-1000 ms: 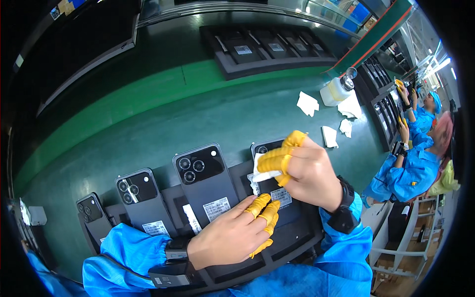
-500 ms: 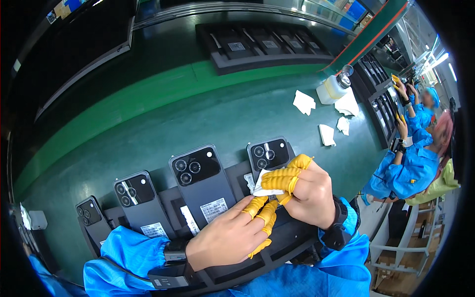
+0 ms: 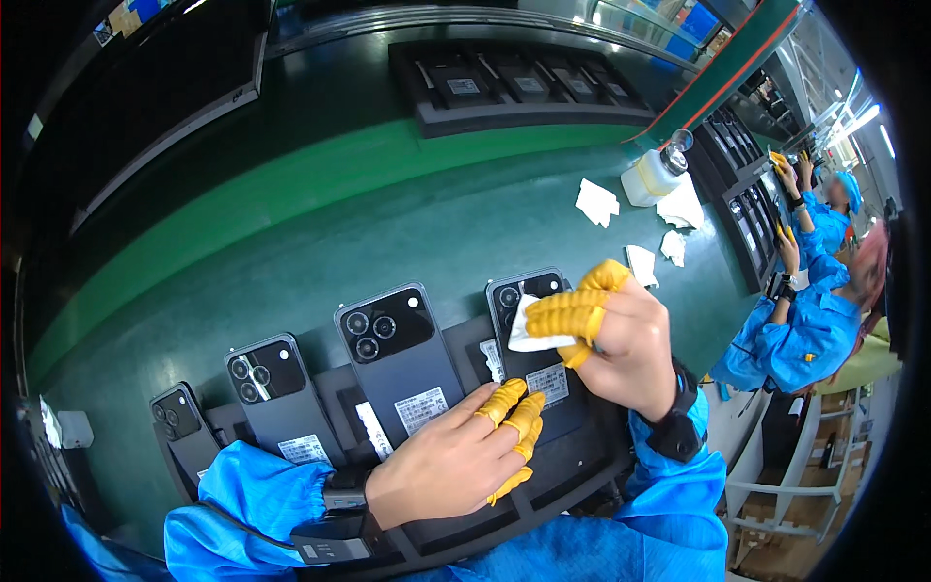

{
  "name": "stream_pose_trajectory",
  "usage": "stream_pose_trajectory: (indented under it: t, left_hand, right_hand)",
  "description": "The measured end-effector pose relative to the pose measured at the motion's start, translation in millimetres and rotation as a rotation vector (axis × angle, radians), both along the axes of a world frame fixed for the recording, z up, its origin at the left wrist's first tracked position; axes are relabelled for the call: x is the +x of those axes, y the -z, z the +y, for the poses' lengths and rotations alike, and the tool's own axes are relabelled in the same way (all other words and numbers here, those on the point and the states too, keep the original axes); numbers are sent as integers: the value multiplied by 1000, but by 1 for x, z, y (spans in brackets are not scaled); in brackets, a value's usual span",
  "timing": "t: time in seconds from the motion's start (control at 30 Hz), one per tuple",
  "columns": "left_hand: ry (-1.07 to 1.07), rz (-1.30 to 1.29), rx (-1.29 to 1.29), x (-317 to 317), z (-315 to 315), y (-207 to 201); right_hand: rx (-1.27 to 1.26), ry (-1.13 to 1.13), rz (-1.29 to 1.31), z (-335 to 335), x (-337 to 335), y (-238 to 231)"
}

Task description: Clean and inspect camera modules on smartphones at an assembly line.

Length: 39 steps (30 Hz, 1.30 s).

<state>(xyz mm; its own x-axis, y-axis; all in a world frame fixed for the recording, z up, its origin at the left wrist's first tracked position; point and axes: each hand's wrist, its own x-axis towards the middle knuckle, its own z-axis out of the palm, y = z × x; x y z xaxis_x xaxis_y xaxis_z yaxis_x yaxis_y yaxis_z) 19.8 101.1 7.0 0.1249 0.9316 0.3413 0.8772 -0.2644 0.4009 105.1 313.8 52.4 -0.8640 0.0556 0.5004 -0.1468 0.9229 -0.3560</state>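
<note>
Four dark phones lie back up in a row in a black tray (image 3: 601, 466), camera blocks at the far end. My right hand (image 3: 626, 344), yellow cots on its fingers, is closed on a folded white wipe (image 3: 539, 335). It presses the wipe against the rightmost phone (image 3: 562, 412) just below its cameras, hiding part of them. My left hand (image 3: 451, 461) also wears yellow finger cots. Its fingers are extended and slightly apart, their tips at that phone's lower left edge. Left of it lie the second phone (image 3: 407, 359), a third (image 3: 281, 412) and the leftmost phone (image 3: 189, 441).
Several white wipes (image 3: 596, 203) lie near a white bottle with a metal top (image 3: 650, 179) at the back right. A black tray (image 3: 533, 121) of dark parts stands at the back. Co-workers in blue (image 3: 800, 325) handle trays at the right.
My right hand has moved right and slightly up with the wipe, uncovering the white label on the rightmost phone. My left hand has stayed almost still.
</note>
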Motion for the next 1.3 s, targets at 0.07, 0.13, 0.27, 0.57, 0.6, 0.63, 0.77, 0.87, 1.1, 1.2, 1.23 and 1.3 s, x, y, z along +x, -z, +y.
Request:
stream_pose_trajectory:
  t: [0.07, 0.13, 0.27, 0.57, 0.6, 0.63, 0.77, 0.87, 1.1, 1.2, 1.23, 1.3]
  left_hand:
    - [10, -8, 7, 0, 2, 1]
    - [6, 21, -7, 0, -1, 1]
    - [-2, 52, 0, 1, 1, 2]
    - [6, -8, -50, 2, -3, 5]
    - [12, 9, -22, 0, -2, 4]
    - [16, 26, 4, 0, -1, 4]
    - [23, 5, -3, 0, 0, 5]
    - [30, 16, -32, 1, 1, 4]
    - [22, 22, -57, 0, -1, 2]
    - [22, 19, -74, 1, 0, 3]
    - [25, 17, -75, 0, 1, 2]
    - [23, 20, -43, -1, 3, 0]
  right_hand:
    - [62, -10, -75, 8, -4, 9]
    - [41, -38, -88, 4, -9, 8]
    - [27, -96, -136, 7, -13, 9]
    - [-224, -316, -394, 19, 8, -19]
    - [-185, -242, -315, 16, 11, -17]
    - [-146, -169, -236, 14, 12, -15]
    - [28, -201, -20, 3, -7, 8]
    - [119, -190, -63, 4, -7, 8]
    - [-8, -157, -216, 33, 26, -15]
    - [9, -35, -104, 36, 30, -10]
    - [8, -23, -101, 34, 25, -5]
    - [3, -185, 25, 29, 14, 10]
